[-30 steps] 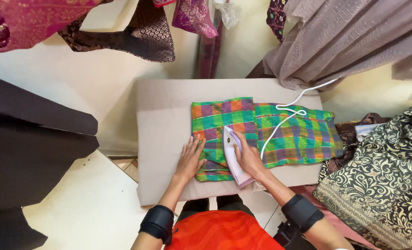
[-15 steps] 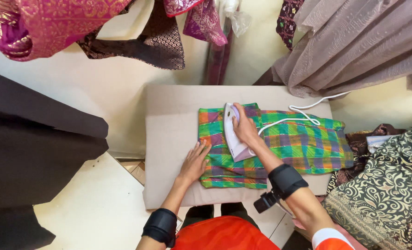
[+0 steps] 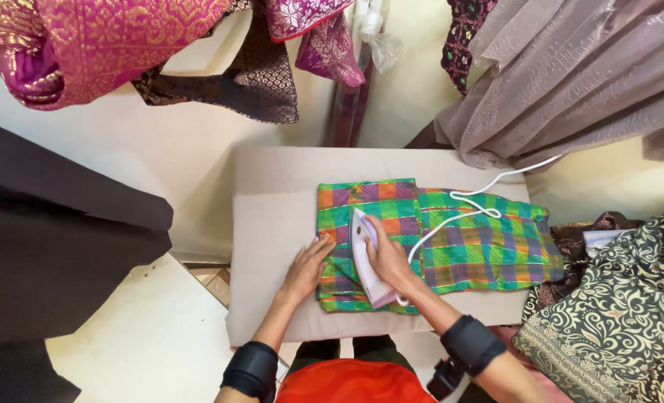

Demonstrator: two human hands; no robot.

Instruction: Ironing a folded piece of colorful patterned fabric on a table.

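Your right hand [image 3: 389, 257] grips the heavy, rigid iron [image 3: 367, 257] by its handle, while your left hand [image 3: 307, 267], fingers spread, pins the soft, light plaid garment [image 3: 466, 242] near the counter's [image 3: 272, 224] front edge.

Item one: white and lilac electric iron [image 3: 367, 260], soleplate down on the cloth at centre frame, nose pointing toward the top of the frame, its white cord [image 3: 462, 213] looping away to the upper right. My fingers wrap its handle.

Item two: green, orange and purple checked folded garment [image 3: 481, 242], lying flat across the middle of the frame, left end under my palm.
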